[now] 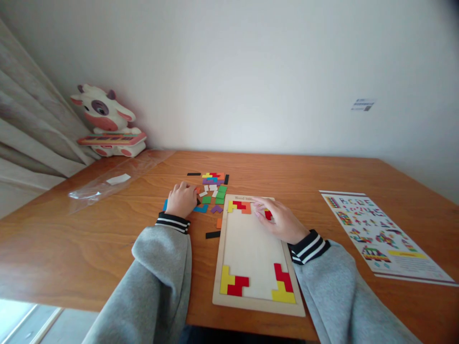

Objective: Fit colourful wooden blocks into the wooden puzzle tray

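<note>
Loose puzzle pieces (212, 191) crowd the table (107, 239) left of the puzzle board (251, 248), whose middle lies bare.

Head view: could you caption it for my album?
Right hand sets a red piece in the puzzle tray; left hand rests among loose pieces.

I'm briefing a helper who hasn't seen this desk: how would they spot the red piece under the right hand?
On the wooden table, find the pale puzzle tray. At its far edge, the right hand rests on a red piece, the only red one beneath fingertips.
</note>
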`<state>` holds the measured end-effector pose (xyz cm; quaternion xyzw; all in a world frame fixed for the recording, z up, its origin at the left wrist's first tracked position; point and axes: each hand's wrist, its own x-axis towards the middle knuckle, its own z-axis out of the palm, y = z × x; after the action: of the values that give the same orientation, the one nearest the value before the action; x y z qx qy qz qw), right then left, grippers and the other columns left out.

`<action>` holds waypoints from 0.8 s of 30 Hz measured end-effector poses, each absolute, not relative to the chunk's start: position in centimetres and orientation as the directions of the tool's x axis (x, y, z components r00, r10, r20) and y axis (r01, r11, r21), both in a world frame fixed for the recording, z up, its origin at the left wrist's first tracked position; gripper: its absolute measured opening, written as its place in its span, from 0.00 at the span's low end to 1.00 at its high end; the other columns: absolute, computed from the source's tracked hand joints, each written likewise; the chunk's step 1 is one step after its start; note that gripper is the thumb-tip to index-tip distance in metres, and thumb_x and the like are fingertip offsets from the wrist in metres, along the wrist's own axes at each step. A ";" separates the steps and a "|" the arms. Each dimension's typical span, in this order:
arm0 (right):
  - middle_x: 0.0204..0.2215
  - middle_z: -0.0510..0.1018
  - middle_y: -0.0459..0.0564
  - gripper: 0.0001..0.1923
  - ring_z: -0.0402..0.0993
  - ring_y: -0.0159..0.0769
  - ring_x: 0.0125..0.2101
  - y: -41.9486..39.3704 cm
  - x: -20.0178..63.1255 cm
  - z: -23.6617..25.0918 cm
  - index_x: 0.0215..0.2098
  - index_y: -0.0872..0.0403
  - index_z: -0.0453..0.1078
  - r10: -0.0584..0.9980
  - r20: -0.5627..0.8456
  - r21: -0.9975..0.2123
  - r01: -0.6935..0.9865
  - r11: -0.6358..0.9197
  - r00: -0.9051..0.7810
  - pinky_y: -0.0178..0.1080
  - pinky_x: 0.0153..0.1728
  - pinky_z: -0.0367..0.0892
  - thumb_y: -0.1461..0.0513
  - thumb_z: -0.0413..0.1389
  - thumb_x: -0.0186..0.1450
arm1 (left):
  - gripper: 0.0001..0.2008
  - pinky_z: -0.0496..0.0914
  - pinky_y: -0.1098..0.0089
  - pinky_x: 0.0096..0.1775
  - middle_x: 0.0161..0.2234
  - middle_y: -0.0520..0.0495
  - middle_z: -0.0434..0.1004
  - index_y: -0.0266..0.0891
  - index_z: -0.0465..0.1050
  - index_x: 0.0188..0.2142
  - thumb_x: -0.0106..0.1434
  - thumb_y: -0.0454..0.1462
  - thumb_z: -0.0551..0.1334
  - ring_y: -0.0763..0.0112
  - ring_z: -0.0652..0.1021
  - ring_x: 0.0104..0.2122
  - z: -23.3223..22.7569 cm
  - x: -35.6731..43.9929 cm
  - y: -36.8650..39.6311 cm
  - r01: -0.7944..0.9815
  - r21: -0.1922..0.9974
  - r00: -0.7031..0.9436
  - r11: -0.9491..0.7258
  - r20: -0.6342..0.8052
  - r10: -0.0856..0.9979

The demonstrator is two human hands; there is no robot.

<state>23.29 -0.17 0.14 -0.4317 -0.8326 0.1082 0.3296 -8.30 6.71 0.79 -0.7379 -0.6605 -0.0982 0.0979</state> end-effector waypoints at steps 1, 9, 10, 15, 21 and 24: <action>0.45 0.81 0.52 0.18 0.80 0.42 0.43 -0.1 23.5 0.2 0.58 0.49 0.64 0.790 0.471 -0.450 0.663 0.597 -0.392 0.50 0.50 0.72 0.61 0.53 0.69 | 0.19 0.72 0.54 0.43 0.44 0.36 0.76 0.42 0.81 0.43 0.69 0.41 0.51 0.49 0.76 0.44 0.8 -8.6 6.7 0.995 -0.014 0.102 -0.102 0.264 0.959; 0.38 0.82 0.52 0.15 0.80 0.40 0.36 1.0 27.0 0.5 0.52 0.53 0.68 0.772 0.636 -0.513 0.740 0.434 -0.012 0.46 0.44 0.73 0.57 0.53 0.69 | 0.19 0.71 0.59 0.52 0.44 0.40 0.78 0.43 0.80 0.48 0.64 0.45 0.57 0.53 0.78 0.47 1.4 -10.1 6.7 0.989 0.054 0.128 -0.138 0.151 0.980; 0.38 0.82 0.53 0.15 0.80 0.40 0.35 1.1 27.4 0.4 0.52 0.53 0.68 0.769 0.639 -0.525 0.744 0.413 0.024 0.46 0.43 0.73 0.56 0.53 0.69 | 0.18 0.71 0.61 0.51 0.44 0.42 0.80 0.44 0.80 0.49 0.63 0.43 0.58 0.53 0.78 0.48 1.4 -10.3 6.8 0.987 0.089 0.124 -0.136 0.131 0.984; 0.37 0.82 0.55 0.16 0.79 0.40 0.32 1.3 27.9 0.0 0.50 0.55 0.69 0.777 0.624 -0.545 0.757 0.361 0.079 0.45 0.40 0.73 0.54 0.53 0.69 | 0.18 0.74 0.65 0.45 0.41 0.46 0.84 0.43 0.80 0.48 0.60 0.43 0.62 0.57 0.81 0.43 1.4 -11.2 7.5 0.955 0.298 0.000 -0.005 0.019 1.000; 0.38 0.82 0.55 0.16 0.79 0.39 0.32 1.2 27.5 -0.2 0.50 0.55 0.70 0.805 0.593 -0.539 0.760 0.363 0.036 0.44 0.40 0.73 0.55 0.52 0.69 | 0.21 0.74 0.71 0.38 0.38 0.47 0.84 0.41 0.80 0.45 0.53 0.46 0.67 0.61 0.82 0.39 1.1 -11.4 7.9 0.870 0.490 -0.015 0.050 -0.074 0.997; 0.39 0.82 0.56 0.15 0.79 0.39 0.32 1.2 27.5 -0.2 0.49 0.55 0.70 0.809 0.587 -0.538 0.760 0.365 0.027 0.45 0.39 0.73 0.55 0.52 0.69 | 0.19 0.73 0.71 0.36 0.36 0.48 0.84 0.42 0.81 0.41 0.52 0.47 0.68 0.61 0.82 0.38 1.2 -11.2 7.8 0.839 0.542 0.005 0.055 -0.109 0.994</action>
<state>27.51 1.24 -0.22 -0.5627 -0.6971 0.0278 0.4434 -11.18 7.78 1.17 -0.6676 -0.6863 -0.1630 -0.2380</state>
